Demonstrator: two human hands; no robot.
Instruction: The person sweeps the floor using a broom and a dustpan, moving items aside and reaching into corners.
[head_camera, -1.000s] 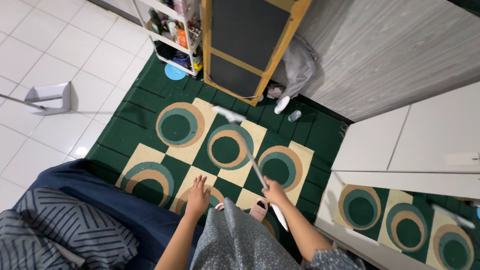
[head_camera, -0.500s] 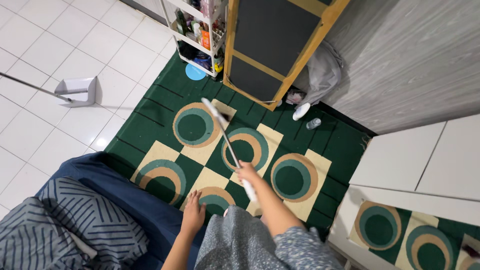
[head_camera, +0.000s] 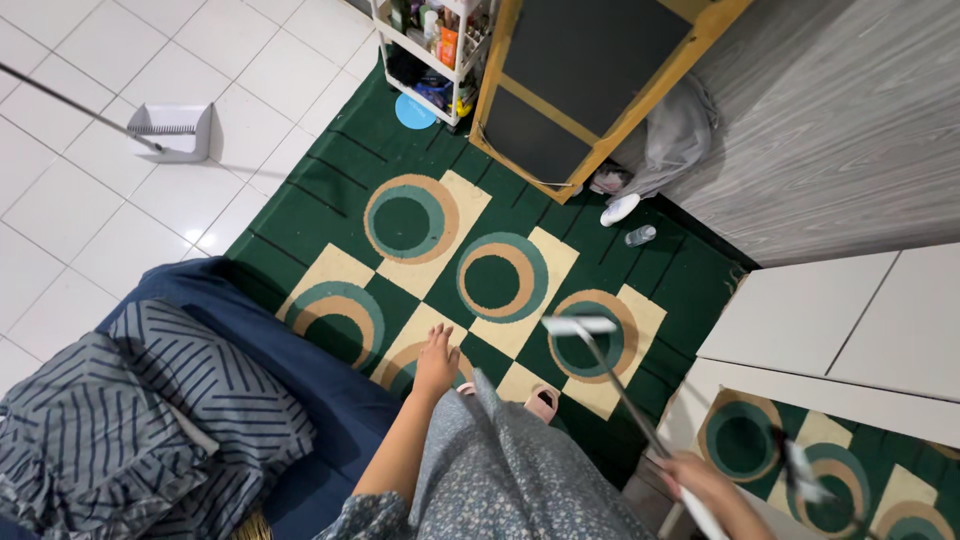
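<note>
One green rug (head_camera: 330, 200) with beige squares and rings covers the white tiled floor (head_camera: 90, 230). The right hand (head_camera: 705, 487) grips a long-handled mop (head_camera: 600, 365) whose white head hovers over the rug, while the left hand (head_camera: 437, 362) hangs open above it beside a blue mattress (head_camera: 300, 380).

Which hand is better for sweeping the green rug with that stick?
The right hand, probably: it already grips the long stick, whose white head hangs over the rug. The left hand is empty, fingers spread.

Over a dark green rug (head_camera: 330, 190) patterned with cream squares and rings, the right hand (head_camera: 705, 487) grips a long thin stick with a white flat head (head_camera: 610, 375). The left hand (head_camera: 436, 362) hangs open beside a navy blue cushion (head_camera: 250, 330). A white dustpan (head_camera: 175, 130) sits on the pale floor tiles (head_camera: 90, 230).
</note>
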